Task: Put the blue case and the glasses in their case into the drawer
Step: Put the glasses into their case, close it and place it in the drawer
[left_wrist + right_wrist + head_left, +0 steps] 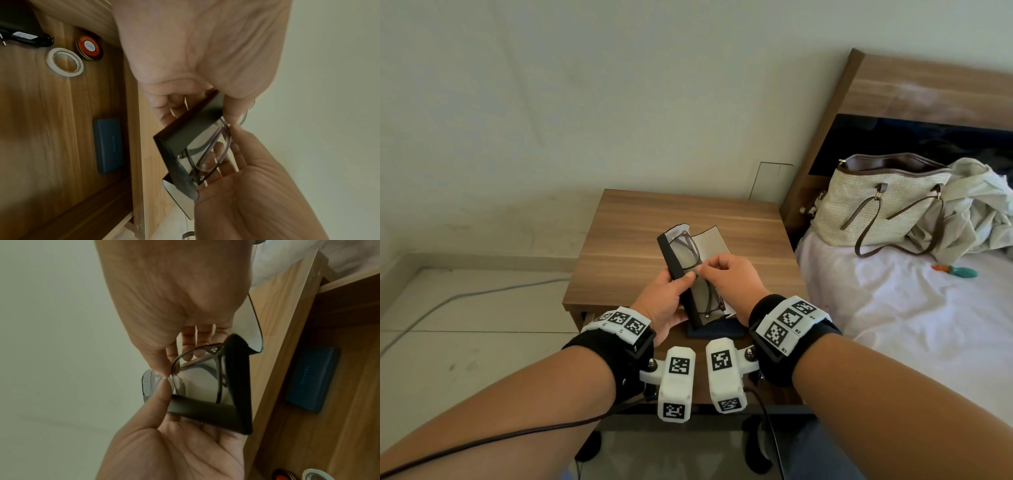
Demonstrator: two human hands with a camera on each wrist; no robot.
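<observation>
Left hand [667, 301] grips the open dark glasses case [678, 270] above the table [619, 240], thumb curled over its edge, while the right hand [732, 274] pinches the glasses [688, 250] lying in it. Below, the blue case [109, 144] lies in the open drawer [51, 129].

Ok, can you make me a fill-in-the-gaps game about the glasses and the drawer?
1. The blue case already lies inside the ____.
2. The left hand holds a ____ case that is open.
3. The right hand pinches the ____ at the case.
4. A woven ____ stands on the bed.

Missing words: drawer, black, glasses, bag
</observation>
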